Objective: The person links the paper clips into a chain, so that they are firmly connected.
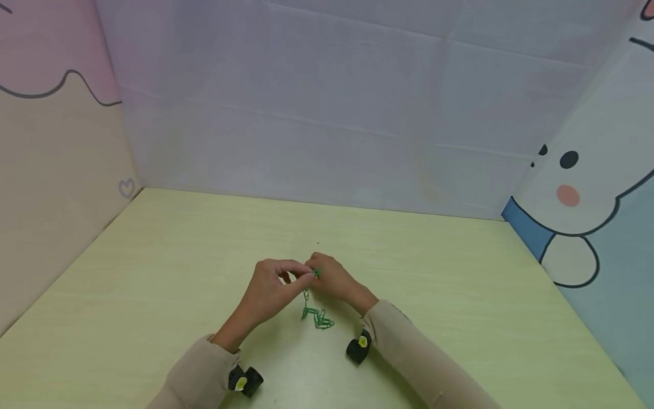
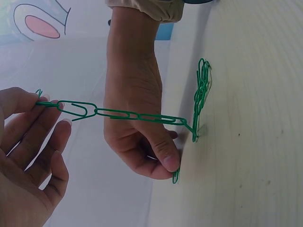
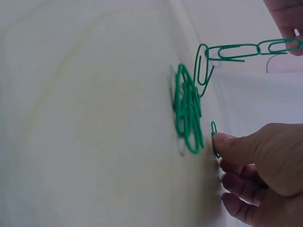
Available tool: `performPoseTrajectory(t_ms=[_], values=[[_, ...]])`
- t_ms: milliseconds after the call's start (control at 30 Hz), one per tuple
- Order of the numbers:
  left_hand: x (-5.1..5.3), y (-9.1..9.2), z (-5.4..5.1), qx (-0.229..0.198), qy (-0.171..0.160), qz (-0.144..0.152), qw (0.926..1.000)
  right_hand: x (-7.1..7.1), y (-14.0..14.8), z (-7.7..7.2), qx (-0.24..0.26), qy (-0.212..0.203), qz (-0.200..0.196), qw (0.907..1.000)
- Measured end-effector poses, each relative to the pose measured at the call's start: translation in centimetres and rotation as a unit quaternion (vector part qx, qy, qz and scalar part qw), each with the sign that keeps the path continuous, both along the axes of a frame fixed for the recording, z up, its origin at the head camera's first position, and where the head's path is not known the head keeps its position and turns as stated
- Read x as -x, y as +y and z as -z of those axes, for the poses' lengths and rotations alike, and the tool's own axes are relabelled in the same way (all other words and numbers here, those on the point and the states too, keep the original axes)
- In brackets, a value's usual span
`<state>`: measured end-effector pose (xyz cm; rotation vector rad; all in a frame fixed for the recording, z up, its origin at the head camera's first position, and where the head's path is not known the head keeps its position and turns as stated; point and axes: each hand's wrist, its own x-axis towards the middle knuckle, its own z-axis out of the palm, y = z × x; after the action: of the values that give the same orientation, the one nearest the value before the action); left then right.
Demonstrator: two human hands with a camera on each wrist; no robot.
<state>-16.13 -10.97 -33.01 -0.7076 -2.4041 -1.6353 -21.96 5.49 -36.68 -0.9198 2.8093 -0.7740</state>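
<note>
A chain of linked green paper clips (image 2: 158, 118) hangs from my left hand (image 1: 268, 292), whose thumb and fingertips pinch its upper end. The lower links lie bunched on the table (image 1: 199, 238), as the pile of clips (image 3: 189, 111) in the right wrist view shows. Between thumb and forefinger my right hand (image 1: 332, 279) pinches a single green paper clip (image 3: 213, 126), close above the tabletop. Apart from the chain, this clip sits low beside it. In the head view, the fingers of both hands come close together and the single clip cannot be made out.
Black wrist cameras (image 1: 246, 380) sit on both sleeves. A pale grey backdrop (image 1: 327, 102) stands behind the table, with a patterned panel (image 1: 61, 199) at the left and a cartoon panel (image 1: 603, 250) at the right.
</note>
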Motion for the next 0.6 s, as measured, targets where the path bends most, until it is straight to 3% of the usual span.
performPoseTrajectory(t_ms=[300, 600], values=[[0.0, -0.1, -0.3, 0.008, -0.006, -0.005, 0.9999, -0.8, 1.0, -0.6, 0.001, -0.041, -0.026, 0.9988], [0.1, -0.2, -0.5, 0.012, -0.011, -0.003, 0.9999, -1.9, 2.3, -1.5, 0.062, -0.051, 0.013, 0.9967]])
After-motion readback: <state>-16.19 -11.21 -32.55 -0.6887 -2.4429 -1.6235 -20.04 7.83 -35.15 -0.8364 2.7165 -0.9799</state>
